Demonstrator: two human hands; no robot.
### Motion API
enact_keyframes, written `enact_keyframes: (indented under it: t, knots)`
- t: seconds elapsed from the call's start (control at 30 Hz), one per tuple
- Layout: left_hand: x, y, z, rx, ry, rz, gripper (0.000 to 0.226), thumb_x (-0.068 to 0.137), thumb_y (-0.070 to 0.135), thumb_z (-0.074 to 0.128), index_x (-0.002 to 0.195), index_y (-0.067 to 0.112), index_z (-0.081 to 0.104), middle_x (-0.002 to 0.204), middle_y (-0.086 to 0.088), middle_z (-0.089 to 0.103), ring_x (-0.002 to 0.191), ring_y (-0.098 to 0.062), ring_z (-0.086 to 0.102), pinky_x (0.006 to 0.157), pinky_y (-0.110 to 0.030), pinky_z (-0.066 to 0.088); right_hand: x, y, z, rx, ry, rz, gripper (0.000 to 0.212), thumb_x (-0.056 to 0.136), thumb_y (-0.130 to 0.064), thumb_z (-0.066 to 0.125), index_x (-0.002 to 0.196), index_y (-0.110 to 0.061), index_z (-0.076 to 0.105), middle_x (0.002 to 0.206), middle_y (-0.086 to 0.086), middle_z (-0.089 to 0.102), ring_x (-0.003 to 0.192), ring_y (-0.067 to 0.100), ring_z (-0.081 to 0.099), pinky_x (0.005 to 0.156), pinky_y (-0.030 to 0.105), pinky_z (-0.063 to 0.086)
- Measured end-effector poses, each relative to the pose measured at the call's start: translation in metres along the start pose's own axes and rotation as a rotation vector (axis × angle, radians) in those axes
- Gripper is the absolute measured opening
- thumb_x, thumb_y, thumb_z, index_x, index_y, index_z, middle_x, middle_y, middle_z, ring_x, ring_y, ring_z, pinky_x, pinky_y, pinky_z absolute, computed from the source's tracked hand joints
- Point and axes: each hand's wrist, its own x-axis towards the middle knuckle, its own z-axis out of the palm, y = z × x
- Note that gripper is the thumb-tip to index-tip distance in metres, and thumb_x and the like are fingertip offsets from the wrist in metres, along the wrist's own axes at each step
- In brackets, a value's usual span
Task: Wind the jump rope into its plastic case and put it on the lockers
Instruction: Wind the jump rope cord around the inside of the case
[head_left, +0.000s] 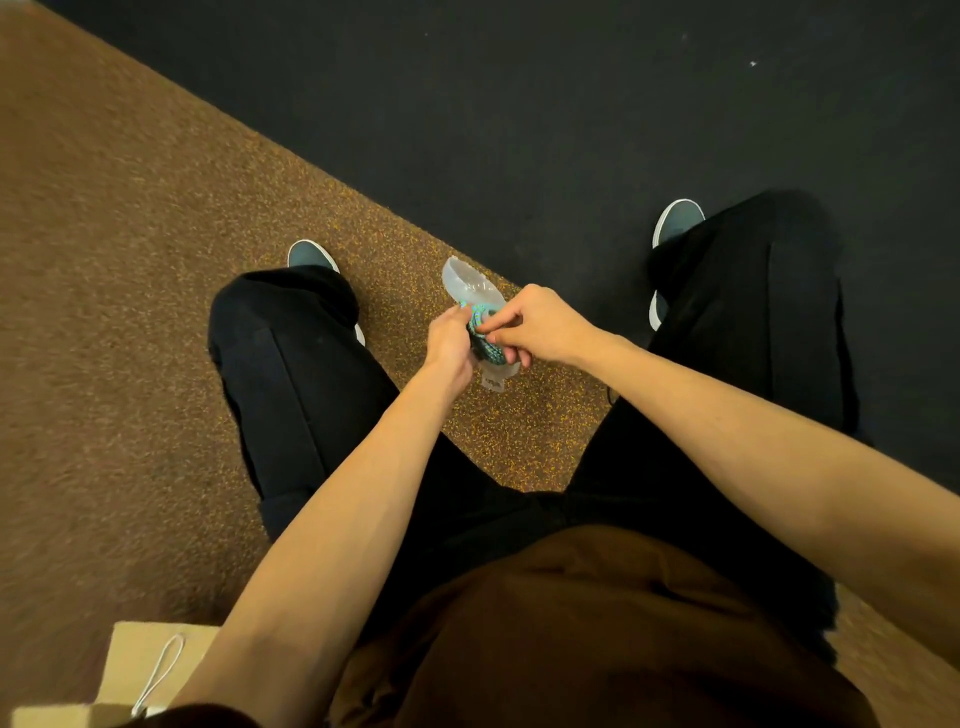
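The rope (478, 318) is a tight little coil of braided cord, teal flecked with darker strands, held between the person's knees above the floor (130, 260). It sits in the case (470, 287), a clear, cloudy plastic shell with a rounded domed half standing open behind the coil and a flat tab with a small label below. The left hand (451, 340) curls round the coil and case from the side. The right hand (543, 325) pinches the rope with thumb and forefinger, its other fingers tucked beneath. The floor is brown, speckled rubber, meeting a matte black mat (571, 130) along a straight diagonal edge.
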Motion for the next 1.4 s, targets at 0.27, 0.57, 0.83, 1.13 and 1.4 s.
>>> enact_keyframes:
  t: [0.27,0.57,0.83,1.13,1.4]
  knots:
    - [0.000,0.000,0.000,0.003,-0.005,-0.002,0.019,0.097,0.009,0.042,0.085,0.009,0.057,0.086,-0.017,0.061,0.069,-0.027,0.057,0.070,-0.039,0.049,0.005,0.006,0.001,0.106,0.027,0.050,0.014,0.087,-0.004,0.068,0.099,-0.004,0.074,0.064,0.015,0.068,0.038,0.011,0.056,0.046,0.021,0.052]
    - [-0.005,0.002,0.001,-0.011,-0.009,0.029,0.023,0.096,0.004,0.045,0.075,0.008,0.055,0.051,-0.003,0.054,0.049,-0.016,0.050,0.048,-0.026,0.045,0.002,0.002,0.001,0.229,-0.051,0.127,0.006,0.086,0.003,0.067,0.087,0.008,0.064,0.065,0.019,0.063,0.035,0.008,0.057,0.037,0.019,0.047]
    - [-0.004,0.004,0.001,-0.048,-0.039,0.017,0.024,0.096,0.002,0.043,0.076,0.007,0.054,0.055,-0.004,0.056,0.061,-0.018,0.054,0.068,-0.033,0.048,0.009,0.010,-0.002,0.162,-0.053,0.218,0.027,0.082,-0.011,0.076,0.089,0.013,0.067,0.068,0.017,0.069,0.039,0.013,0.061,0.045,0.024,0.049]
    - [-0.003,0.009,-0.001,-0.132,-0.031,-0.036,0.027,0.099,0.005,0.038,0.074,0.007,0.050,0.054,-0.005,0.051,0.058,-0.018,0.051,0.074,-0.038,0.049,0.010,0.010,-0.011,0.134,-0.097,0.327,0.030,0.080,-0.032,0.077,0.083,-0.003,0.070,0.070,0.010,0.073,0.049,0.015,0.067,0.040,0.021,0.038]
    - [0.001,0.016,-0.004,-0.215,0.013,-0.101,0.020,0.096,0.009,0.045,0.078,0.006,0.053,0.069,-0.007,0.050,0.072,-0.023,0.055,0.080,-0.050,0.049,0.010,0.012,-0.023,0.160,-0.081,0.303,0.034,0.080,-0.027,0.078,0.088,0.005,0.071,0.063,0.009,0.067,0.044,0.012,0.063,0.040,0.019,0.040]
